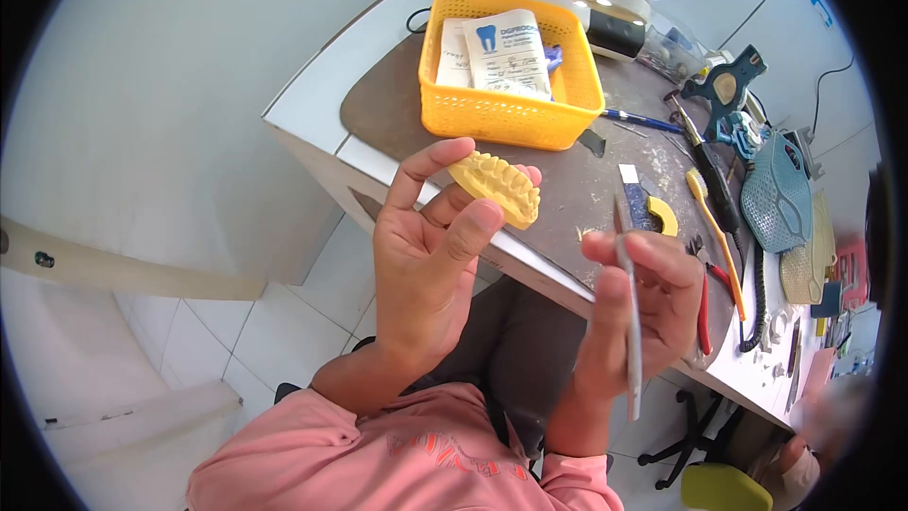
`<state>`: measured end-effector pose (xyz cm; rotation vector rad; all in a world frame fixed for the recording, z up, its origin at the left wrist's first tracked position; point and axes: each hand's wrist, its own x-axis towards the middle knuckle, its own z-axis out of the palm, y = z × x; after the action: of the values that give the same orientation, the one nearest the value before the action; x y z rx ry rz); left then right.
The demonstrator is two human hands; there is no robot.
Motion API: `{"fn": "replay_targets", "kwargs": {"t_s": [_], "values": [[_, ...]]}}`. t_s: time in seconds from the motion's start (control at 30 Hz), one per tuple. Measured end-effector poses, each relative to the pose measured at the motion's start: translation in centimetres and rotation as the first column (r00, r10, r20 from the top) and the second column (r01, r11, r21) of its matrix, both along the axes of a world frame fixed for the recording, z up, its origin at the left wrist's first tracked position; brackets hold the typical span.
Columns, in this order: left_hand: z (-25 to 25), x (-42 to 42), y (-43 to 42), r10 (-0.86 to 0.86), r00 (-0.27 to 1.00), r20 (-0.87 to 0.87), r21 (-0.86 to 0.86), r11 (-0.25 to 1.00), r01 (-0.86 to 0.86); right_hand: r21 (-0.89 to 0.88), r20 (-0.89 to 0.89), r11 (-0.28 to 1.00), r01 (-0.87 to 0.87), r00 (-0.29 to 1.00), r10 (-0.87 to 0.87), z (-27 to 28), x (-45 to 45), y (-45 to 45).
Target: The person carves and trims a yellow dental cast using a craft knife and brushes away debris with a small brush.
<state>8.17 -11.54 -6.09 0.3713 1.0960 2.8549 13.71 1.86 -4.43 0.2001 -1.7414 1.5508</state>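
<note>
My left hand (pixel 426 251) holds a yellow dental cast (pixel 503 191) between thumb and fingers, above the table's front edge. The cast's row of teeth faces up and towards the right. In my right hand (pixel 653 298) is a slim grey metal tool (pixel 632 336), gripped between thumb and fingers. Its narrow pointed end aims up and away, and the other end reaches below the hand. Tool and cast are apart. On the table just beyond my right hand lies a curved yellow piece (pixel 662 216), with a blue and white strip (pixel 632 191) beside it.
A yellow plastic basket (pixel 511 118) with printed paper packets (pixel 506 52) stands at the back. To the right lie a toothbrush (pixel 716 237), a black handpiece (pixel 714 175), red-handled pliers (pixel 704 317), a blue articulator (pixel 726 85) and a blue mesh piece (pixel 776 194). Another person sits at lower right.
</note>
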Motion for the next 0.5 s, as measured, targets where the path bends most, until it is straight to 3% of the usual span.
{"fn": "replay_targets", "kwargs": {"t_s": [0.1, 0.17, 0.23, 0.4, 0.5], "values": [[-0.2, -0.1, 0.7, -0.011, 1.0, 0.014, -0.023, 1.0, 0.012, 0.032, -0.064, 0.999, -0.007, 0.998, 0.009, -0.7, -1.3, 0.0], [-0.4, -0.1, 0.7, -0.008, 1.0, -0.023, -0.081, 0.997, 0.006, -0.076, -0.002, 0.997, 0.032, 0.999, -0.032, -0.2, -1.4, -0.6], [-0.6, -0.1, 0.8, -0.004, 1.0, -0.028, -0.077, 0.997, 0.002, 0.043, -0.063, 0.999, 0.001, 0.998, 0.002, -0.2, -2.1, -0.3], [-0.6, 0.3, 1.3, 0.025, 0.999, -0.034, -0.13, 0.991, -0.029, 0.036, -0.085, 0.999, -0.007, 0.996, 0.01, -1.4, -2.5, -0.1], [-0.7, 0.3, 1.8, 0.063, 0.996, -0.061, -0.018, 0.998, -0.065, 0.008, -0.103, 1.0, -0.021, 0.994, 0.022, -1.5, -2.7, -0.4]]}}
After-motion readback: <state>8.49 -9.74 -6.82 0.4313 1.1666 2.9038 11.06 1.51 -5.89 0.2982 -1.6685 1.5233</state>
